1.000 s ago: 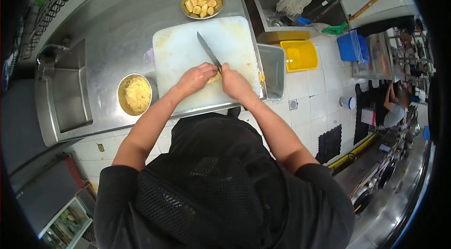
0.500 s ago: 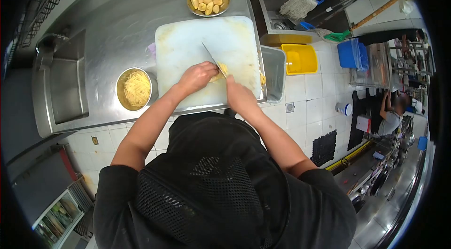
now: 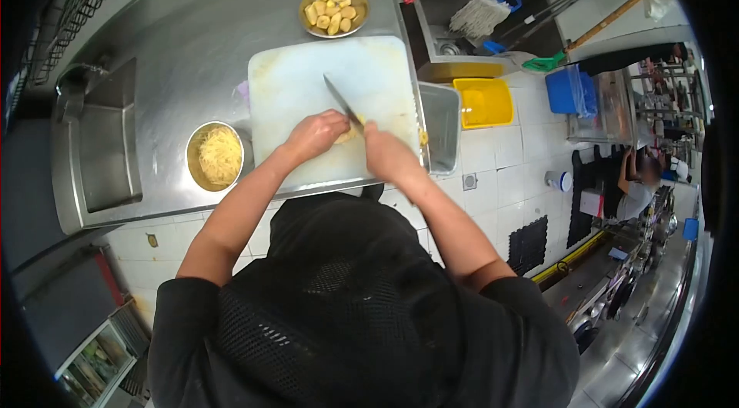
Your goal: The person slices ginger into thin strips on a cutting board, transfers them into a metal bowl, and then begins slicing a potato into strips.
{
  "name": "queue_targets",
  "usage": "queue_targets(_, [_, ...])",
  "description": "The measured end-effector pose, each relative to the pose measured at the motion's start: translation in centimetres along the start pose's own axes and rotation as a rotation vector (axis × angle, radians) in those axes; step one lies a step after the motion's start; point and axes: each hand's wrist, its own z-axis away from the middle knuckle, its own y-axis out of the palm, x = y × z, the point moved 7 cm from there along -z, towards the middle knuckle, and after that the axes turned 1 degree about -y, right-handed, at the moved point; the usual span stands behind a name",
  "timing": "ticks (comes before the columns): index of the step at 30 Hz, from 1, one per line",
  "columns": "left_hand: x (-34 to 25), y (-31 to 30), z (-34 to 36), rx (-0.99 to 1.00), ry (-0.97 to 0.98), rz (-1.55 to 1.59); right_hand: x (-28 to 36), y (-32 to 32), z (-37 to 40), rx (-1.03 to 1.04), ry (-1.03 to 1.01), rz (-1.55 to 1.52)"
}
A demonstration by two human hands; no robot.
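Note:
A long-bladed kitchen knife is in my right hand, its blade slanting to the upper left over the white cutting board. My left hand is beside the blade, with fingers curled down on pale yellow sliced ginger. The fingers partly hide the ginger. Left of the board stands a round metal container of thin pale yellow shreds. Behind the board is a metal bowl with several peeled yellow chunks.
The steel counter has a sink basin at its left end. Right of the board are a grey bin and a yellow tub. A mop rests in the back sink. Another person is at the far right.
The knife blade has tipped, showing more of its flat side, and my right hand has shifted slightly. The whole view has drifted a little. My left hand stays on the ginger.

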Motion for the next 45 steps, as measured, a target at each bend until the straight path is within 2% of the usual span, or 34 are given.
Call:
queue_targets(4, [-0.1, -0.2, 0.0, -0.011, -0.002, 0.016, -1.1, 3.2, -1.4, -0.038, 0.037, -0.030])
queue_targets(8, [-0.2, 0.0, 0.3, -0.010, 0.029, 0.019, 0.2, -0.1, -0.8, 0.050, 0.030, -0.085])
queue_targets(9, [0.0, -0.2, 0.1, -0.021, 0.033, 0.023, 0.5, -0.2, 0.4, 0.132, 0.074, -0.024])
queue_targets(13, [0.0, -0.6, 0.2, -0.057, 0.012, 0.079, -0.4, 2.0, -0.8, 0.080, 0.113, -0.039])
queue_targets(16, [-0.6, -0.4, 0.5, -0.032, 0.040, 0.065, -0.2, 1.0, -1.5, 0.070, 0.063, -0.091])
queue_targets(20, [0.0, -0.4, 0.2, -0.058, 0.008, 0.051, -0.1, 1.7, 0.2, 0.157, 0.100, -0.025])
queue_targets(22, [-0.2, -0.3, 0.4, -0.062, 0.005, 0.053, -0.8, 2.9, -1.8, 0.015, 0.050, -0.083])
queue_targets(26, [-1.0, -0.8, 0.5, -0.111, -0.038, -0.006, -0.1, -0.1, -3.1, 0.006, -0.001, -0.065])
queue_targets(30, [-1.6, -0.8, 1.0, -0.219, -0.134, -0.078, 0.6, -1.2, -0.3, 0.163, 0.022, 0.002])
queue_targets(35, [-1.5, -0.4, 1.2, -0.197, -0.162, -0.083, 0.7, -0.9, 2.8, 0.271, 0.029, 0.019])
queue_targets(38, [-1.5, -0.2, 1.0, -0.168, -0.139, -0.072, 0.4, 0.7, 2.5, 0.239, 0.062, 0.015])
queue_targets(40, [-1.1, -0.4, 1.0, -0.150, -0.100, -0.054, -0.2, 2.8, -0.5, 0.064, 0.012, -0.022])
queue_targets(43, [-0.7, 0.1, 1.1, -0.095, -0.121, -0.030, 0.1, 1.5, -1.9, 0.046, -0.010, -0.020])
queue_targets(45, [-0.8, -0.2, 1.1, -0.139, -0.085, -0.055, 0.9, 0.2, 0.5, 0.100, 0.029, 0.007])
